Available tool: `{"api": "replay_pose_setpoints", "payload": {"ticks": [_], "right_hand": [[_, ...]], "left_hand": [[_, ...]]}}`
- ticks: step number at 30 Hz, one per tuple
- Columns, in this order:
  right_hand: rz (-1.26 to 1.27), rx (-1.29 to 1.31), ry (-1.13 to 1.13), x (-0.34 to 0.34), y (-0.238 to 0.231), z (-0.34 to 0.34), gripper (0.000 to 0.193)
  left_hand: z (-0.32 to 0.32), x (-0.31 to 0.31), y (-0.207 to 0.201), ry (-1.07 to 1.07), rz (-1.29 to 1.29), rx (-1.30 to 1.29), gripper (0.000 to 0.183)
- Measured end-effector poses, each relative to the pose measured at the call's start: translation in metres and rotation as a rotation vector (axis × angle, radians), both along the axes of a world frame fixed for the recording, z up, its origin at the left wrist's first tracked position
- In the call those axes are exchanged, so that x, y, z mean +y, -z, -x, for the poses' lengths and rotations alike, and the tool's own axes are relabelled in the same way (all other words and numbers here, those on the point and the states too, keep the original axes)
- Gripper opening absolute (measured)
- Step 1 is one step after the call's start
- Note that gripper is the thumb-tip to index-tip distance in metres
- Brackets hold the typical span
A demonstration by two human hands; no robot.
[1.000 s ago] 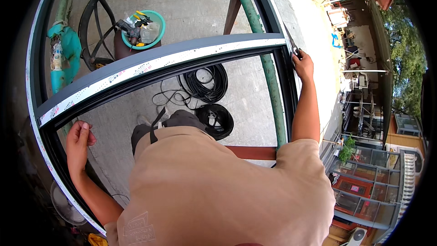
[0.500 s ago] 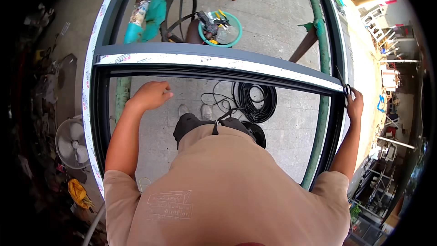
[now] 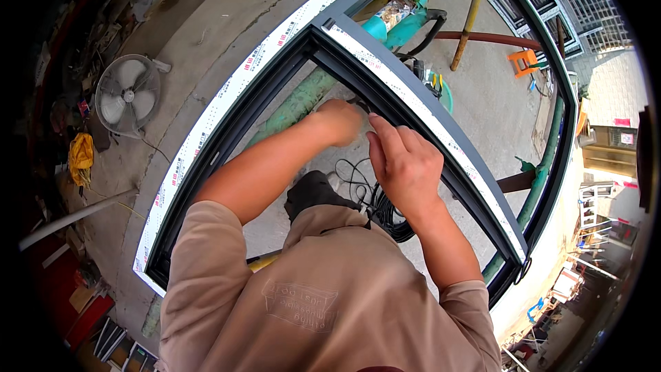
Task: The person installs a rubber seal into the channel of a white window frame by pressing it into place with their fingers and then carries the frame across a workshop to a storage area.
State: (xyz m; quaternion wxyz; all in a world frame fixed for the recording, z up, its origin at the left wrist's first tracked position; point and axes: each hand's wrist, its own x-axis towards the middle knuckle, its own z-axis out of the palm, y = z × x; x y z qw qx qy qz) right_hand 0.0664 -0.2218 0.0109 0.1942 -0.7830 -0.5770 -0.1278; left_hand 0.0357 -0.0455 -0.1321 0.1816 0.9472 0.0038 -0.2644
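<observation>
The dark-grey rectangular metal frame (image 3: 224, 141) surrounds the person (image 3: 344, 289), matching crossbar (image 3: 428, 105) joined, white printed film (image 3: 237, 79) unpeeled, opening unglazed. Inside the frame, left hand (image 3: 342, 122) curled, right hand (image 3: 411, 164) beside it, fingers bent; can't tell whether either grips anything.

Left hand (image 3: 339, 122), right hand (image 3: 412, 165) near crossbar (image 3: 428, 114); 1 fan (image 3: 128, 95) outside frame (image 3: 224, 96).

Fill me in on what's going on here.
The person's left hand and right hand are close together over the opening of a large dark frame, near its crossbar. Whether either grips anything is unclear. Black cable lies coiled on the floor; a turquoise basin shows beyond the crossbar.
</observation>
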Motion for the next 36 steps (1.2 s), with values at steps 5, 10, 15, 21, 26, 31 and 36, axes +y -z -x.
{"api": "replay_pose_setpoints", "payload": {"ticks": [5,10,15,21,26,31,36], "right_hand": [[0.118,-0.172,-0.148,0.086,0.02,-0.007,0.037],[0.148,-0.45,-0.165,0.123,0.037,-0.015,0.039],[0.19,-0.403,-0.124,0.132,0.043,-0.014,0.037],[0.229,-0.395,-0.149,0.129,0.038,-0.016,0.022],[0.227,-0.388,-0.146,0.123,0.036,-0.015,0.023],[0.242,-0.394,-0.122,0.124,0.034,-0.012,0.031],[0.236,-0.394,-0.116,0.125,0.034,-0.011,0.041]], "left_hand": [[0.005,0.0,-0.013,-0.035,0.347,-0.323,0.041],[-0.001,-0.004,0.008,-0.031,0.347,-0.363,0.041],[-0.004,-0.003,0.015,-0.042,0.357,-0.393,0.042],[-0.006,-0.003,0.019,-0.042,0.358,-0.42,0.042],[-0.005,-0.005,0.023,-0.055,0.364,-0.433,0.043],[-0.005,-0.007,0.025,-0.058,0.364,-0.447,0.043],[-0.007,-0.008,0.025,-0.057,0.37,-0.463,0.044]]}}
